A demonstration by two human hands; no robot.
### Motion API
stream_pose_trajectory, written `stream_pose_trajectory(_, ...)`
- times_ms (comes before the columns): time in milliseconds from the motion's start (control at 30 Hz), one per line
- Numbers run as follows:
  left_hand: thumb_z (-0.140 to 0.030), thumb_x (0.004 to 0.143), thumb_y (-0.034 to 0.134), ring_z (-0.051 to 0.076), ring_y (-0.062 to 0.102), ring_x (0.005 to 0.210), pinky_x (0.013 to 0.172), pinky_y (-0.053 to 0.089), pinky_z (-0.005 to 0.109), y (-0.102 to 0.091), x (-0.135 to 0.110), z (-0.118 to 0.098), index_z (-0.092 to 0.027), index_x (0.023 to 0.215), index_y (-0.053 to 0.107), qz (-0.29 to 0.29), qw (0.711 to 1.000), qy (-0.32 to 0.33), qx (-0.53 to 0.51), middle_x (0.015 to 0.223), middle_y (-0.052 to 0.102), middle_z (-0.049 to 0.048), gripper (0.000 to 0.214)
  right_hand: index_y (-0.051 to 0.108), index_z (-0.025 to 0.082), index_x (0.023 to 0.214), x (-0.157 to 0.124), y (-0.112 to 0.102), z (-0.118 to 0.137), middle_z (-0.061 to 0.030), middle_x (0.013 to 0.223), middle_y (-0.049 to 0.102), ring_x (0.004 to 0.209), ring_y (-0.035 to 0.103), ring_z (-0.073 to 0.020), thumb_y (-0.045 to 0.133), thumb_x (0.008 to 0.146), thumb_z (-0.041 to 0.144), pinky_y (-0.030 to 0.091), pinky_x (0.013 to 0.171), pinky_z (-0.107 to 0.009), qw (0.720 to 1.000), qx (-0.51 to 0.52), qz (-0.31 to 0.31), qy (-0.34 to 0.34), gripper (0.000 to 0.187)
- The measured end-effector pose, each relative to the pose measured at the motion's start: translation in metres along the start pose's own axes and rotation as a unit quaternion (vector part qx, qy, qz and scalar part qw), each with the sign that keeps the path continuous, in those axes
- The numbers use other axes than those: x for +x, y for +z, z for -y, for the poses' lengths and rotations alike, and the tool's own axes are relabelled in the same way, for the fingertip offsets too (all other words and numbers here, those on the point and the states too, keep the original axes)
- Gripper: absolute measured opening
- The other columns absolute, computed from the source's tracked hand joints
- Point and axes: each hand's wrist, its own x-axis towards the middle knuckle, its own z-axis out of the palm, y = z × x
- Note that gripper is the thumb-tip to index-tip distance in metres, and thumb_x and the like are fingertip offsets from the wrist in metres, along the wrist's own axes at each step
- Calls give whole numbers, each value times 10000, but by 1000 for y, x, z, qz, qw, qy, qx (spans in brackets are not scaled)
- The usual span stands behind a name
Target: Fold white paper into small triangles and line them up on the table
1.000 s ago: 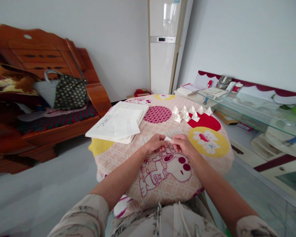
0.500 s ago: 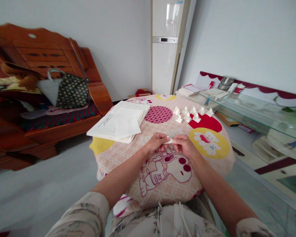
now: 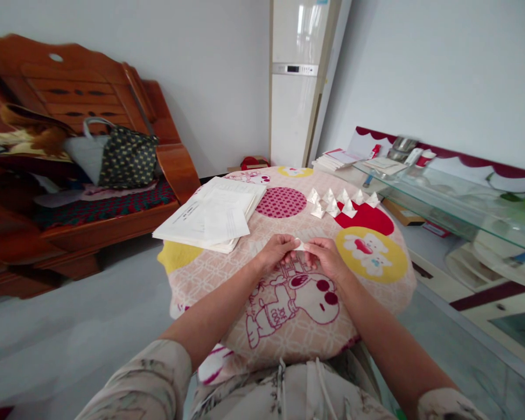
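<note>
Clamped in the grip of left hand (image 3: 277,252) and of right hand (image 3: 326,255) alike: a small piece of white paper (image 3: 300,245), over the cloth-covered counter (image 3: 212,277). Main danger, by judgement: tearing or crumpling from uneven tugging between 2 pinches, or slipping free for want of much to hold. Beyond, rightward, 8 paper pyramids (image 3: 333,208), probably light, easily toppled by a tug on the cloth (image 3: 394,297). Leftward, a paper stack (image 3: 188,219), liable to slide if nudged.
</note>
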Motion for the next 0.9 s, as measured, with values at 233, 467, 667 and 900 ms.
stream_pose_trajectory(233,-345,923,650,78,598,478,488,495,179,-6,8,0,-79,771,668,-65,993,-20,-92,646,688,52,307,664,194,642,5,-3,-9,9,528,615,444,561,-127,659,801,368,396,423,-232,970,-198,-78,-121,236)
stream_pose_trajectory(467,-259,842,763,88,653,577,568,534,175,-12,7,2,-79,828,696,-40,995,-1,-92,725,721,63,192,762,186,857,4,-4,-9,-7,551,661,419,547,-146,722,754,411,425,402,-255,978,-175,-73,-87,250)
stream_pose_trajectory(667,-334,762,828,92,657,631,620,538,185,-13,8,5,-87,868,732,-40,997,19,-67,769,726,66,286,748,173,867,2,-3,-7,-15,580,680,439,582,-153,636,836,451,460,423,-257,978,-174,-66,-99,301)
stream_pose_trajectory(900,-381,701,850,91,645,616,618,527,198,-15,10,9,-92,860,734,-54,996,59,-28,784,727,53,350,706,169,1121,6,-7,-17,-83,912,749,673,690,-192,686,809,381,553,555,-283,958,-212,-90,-171,378)
